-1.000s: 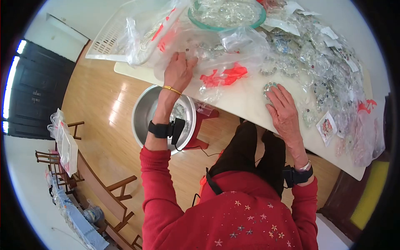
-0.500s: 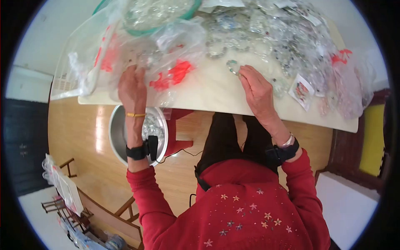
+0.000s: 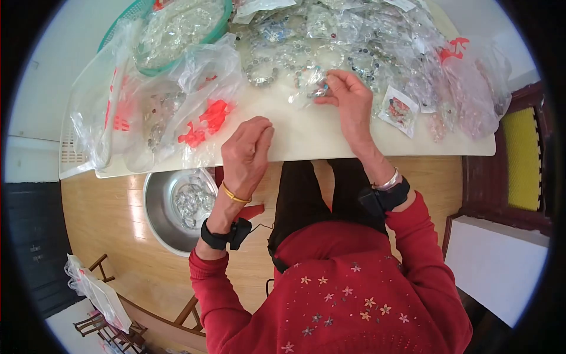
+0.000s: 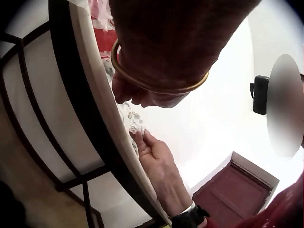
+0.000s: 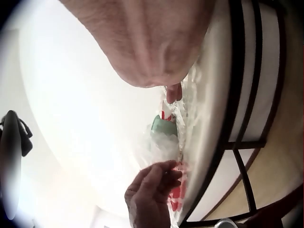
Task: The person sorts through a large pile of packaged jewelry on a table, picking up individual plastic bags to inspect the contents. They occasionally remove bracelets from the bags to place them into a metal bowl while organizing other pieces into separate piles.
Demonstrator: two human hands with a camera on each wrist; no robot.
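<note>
My right hand (image 3: 354,103) pinches a beaded bracelet in clear plastic (image 3: 311,84), with turquoise and red beads, just over the table. In the left wrist view this right hand (image 4: 160,161) has thumb and fingertips at the clear beaded piece (image 4: 135,121). Near the table's front edge is my left hand (image 3: 247,147), its fingers curled in, and nothing shows between them. The right wrist view has the left hand (image 5: 152,190) with thumb close against the fingertips. A thin plastic bag with red print (image 3: 206,121) lies to its left.
Many bagged bracelets (image 3: 365,41) cover the back of the table (image 3: 283,135). A green basket (image 3: 221,29) of clear packets and a white basket (image 3: 73,144) stand at the left. A white packet (image 3: 401,109) lies right of my hand. Below the edge sits a metal basin (image 3: 156,206).
My left hand has come away from the plastic bag, right and towards the front edge. My right hand has lifted the bracelet from the table, and clear plastic shows around it now. The view has turned.
</note>
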